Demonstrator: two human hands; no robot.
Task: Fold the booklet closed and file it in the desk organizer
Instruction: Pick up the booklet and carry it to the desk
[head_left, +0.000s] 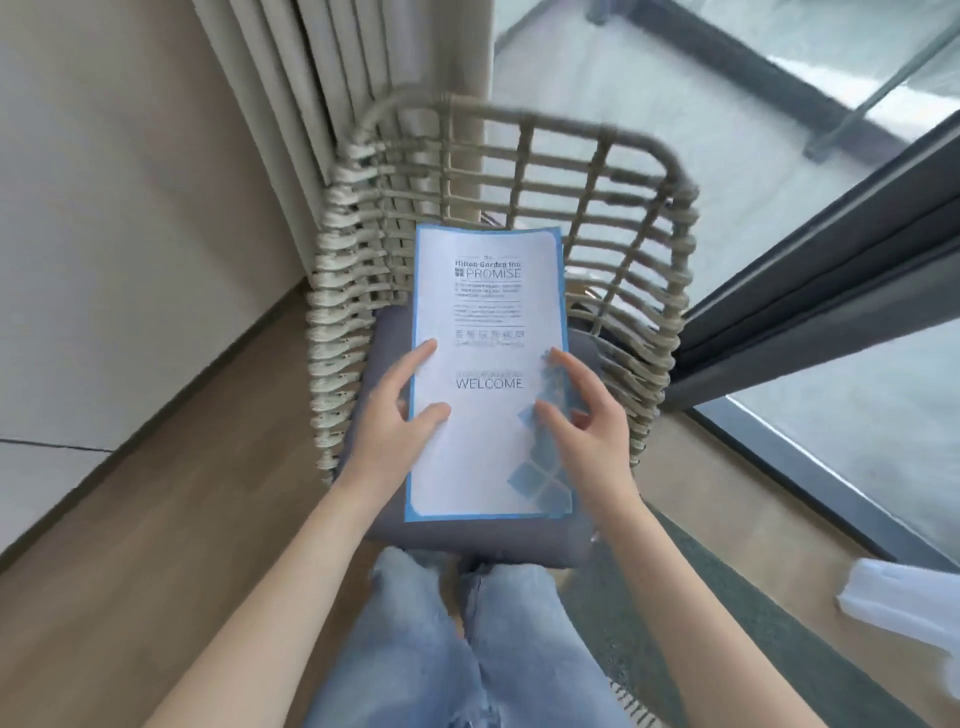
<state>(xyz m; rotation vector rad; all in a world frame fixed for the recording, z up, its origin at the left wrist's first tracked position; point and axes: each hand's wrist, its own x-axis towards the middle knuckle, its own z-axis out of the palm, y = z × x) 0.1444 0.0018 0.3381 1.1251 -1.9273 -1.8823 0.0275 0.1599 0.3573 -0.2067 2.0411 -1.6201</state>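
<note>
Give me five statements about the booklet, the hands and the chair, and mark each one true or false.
1. The booklet lies over the grey cushion of a woven chair. True.
2. Only the right hand touches the booklet. False: the left hand is on its left edge and the right hand on its right side.
3. The word WELCOME is printed on the page facing up. True.
4. The booklet has a red border. False: the border is blue.
5. A desk organizer stands on the chair beside the booklet. False: no organizer shows in this view.
</note>
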